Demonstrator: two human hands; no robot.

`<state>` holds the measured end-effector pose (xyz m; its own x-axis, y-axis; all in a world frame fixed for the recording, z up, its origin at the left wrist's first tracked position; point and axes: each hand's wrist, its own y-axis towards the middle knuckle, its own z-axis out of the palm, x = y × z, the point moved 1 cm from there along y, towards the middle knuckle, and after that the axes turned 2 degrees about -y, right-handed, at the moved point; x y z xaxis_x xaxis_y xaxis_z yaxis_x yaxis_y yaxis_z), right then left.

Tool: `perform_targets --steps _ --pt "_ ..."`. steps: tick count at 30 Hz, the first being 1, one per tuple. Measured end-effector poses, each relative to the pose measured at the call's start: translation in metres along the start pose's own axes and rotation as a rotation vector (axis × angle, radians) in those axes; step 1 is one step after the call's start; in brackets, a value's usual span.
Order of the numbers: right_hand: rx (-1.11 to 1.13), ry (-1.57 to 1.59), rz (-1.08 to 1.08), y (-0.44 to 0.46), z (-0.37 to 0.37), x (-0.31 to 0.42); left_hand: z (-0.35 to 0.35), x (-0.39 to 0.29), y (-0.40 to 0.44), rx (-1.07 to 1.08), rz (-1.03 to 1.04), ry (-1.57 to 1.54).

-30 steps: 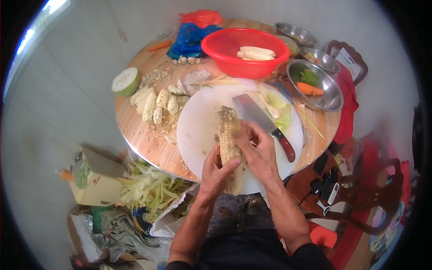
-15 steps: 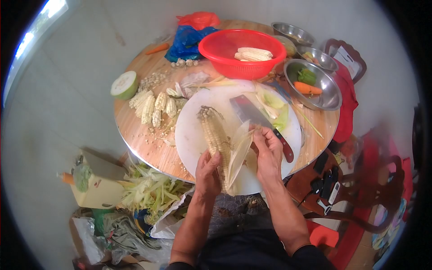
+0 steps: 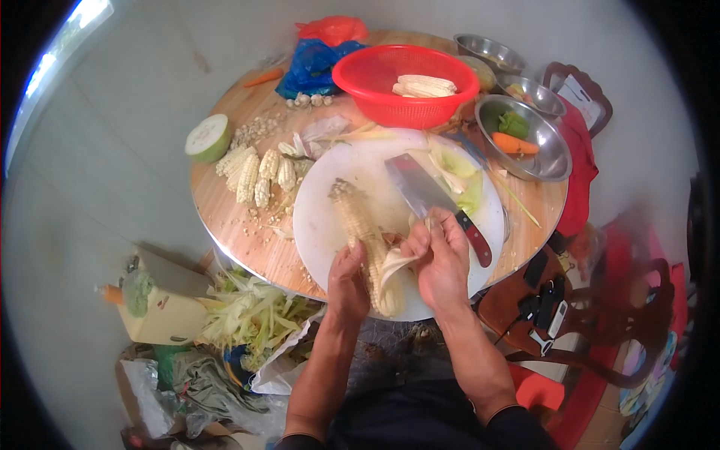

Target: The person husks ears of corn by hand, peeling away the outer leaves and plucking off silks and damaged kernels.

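Note:
My left hand [image 3: 349, 281] is closed around the left side of a pale ear of corn [image 3: 358, 225], held tilted over the round white cutting board [image 3: 319, 202]. Its far tip is brownish. My right hand [image 3: 441, 259] pinches a pale strip of husk [image 3: 396, 262], which is bunched in the fingers and still joined to the ear near its lower end. Just beyond my right hand lies a cleaver [image 3: 420, 187] with a dark handle, flat on the board. Pale green husk pieces [image 3: 461, 180] rest at the board's right side.
A red basket [image 3: 360, 90] behind the board holds peeled corn. Metal bowls stand at the right, the nearest bowl [image 3: 555, 146] with a carrot and green pepper. Several corn ears [image 3: 247, 178] and a cut melon [image 3: 207, 139] are at the left. Husks [image 3: 251, 315] fill a bag below the table.
My right hand has drawn the husk strip down and inward; it was stretched upright and is now folded and bunched in the fingers. My left hand still holds the corn.

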<state>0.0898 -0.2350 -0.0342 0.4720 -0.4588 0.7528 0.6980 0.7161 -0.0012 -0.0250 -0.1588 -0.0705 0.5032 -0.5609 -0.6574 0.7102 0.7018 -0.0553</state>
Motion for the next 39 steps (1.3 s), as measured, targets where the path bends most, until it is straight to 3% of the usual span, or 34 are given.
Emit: perform_targets --steps 3,8,11,13,14,16,20,23,25,29,31,39 --pt "0.113 0.048 0.055 -0.017 -0.011 0.006 -0.005 -0.012 0.007 0.042 -0.008 -0.239" --pt "0.176 -0.030 0.163 -0.063 -0.038 0.012 -0.036 -0.028 0.021 -0.070 0.153 -0.194" --pt "0.200 -0.200 0.108 -0.075 -0.047 0.004 -0.042 -0.029 0.026 -0.092 0.179 -0.208" --pt "0.140 -0.856 -0.051 -0.076 -0.039 0.003 -0.039 -0.025 0.027 -0.109 0.198 -0.243" --pt "0.137 -0.857 -0.050 -0.074 -0.029 0.006 -0.038 -0.025 0.027 -0.109 0.195 -0.244" --pt "0.195 -1.495 -0.474 -0.064 -0.001 0.016 -0.034 -0.029 0.027 -0.122 0.251 -0.097" --pt "0.303 -1.575 -0.491 -0.051 0.010 0.013 -0.019 -0.041 0.023 -0.172 0.217 -0.021" --pt "0.411 -1.646 -0.435 -0.043 0.009 0.007 -0.024 -0.048 0.023 -0.080 0.155 0.048" --pt "0.416 -1.561 -0.461 -0.042 0.014 0.008 -0.022 -0.052 0.020 0.009 0.094 -0.204" --pt "0.468 -1.406 -0.344 -0.041 0.015 0.004 -0.027 -0.034 0.028 0.100 0.145 -0.365" --pt "0.429 -1.195 -0.060 -0.044 0.015 -0.002 -0.025 -0.033 0.030 -0.013 0.161 -0.327" --pt "0.215 -1.133 -0.133 -0.074 0.006 -0.031 -0.002 -0.047 0.024 -0.119 0.189 0.026"
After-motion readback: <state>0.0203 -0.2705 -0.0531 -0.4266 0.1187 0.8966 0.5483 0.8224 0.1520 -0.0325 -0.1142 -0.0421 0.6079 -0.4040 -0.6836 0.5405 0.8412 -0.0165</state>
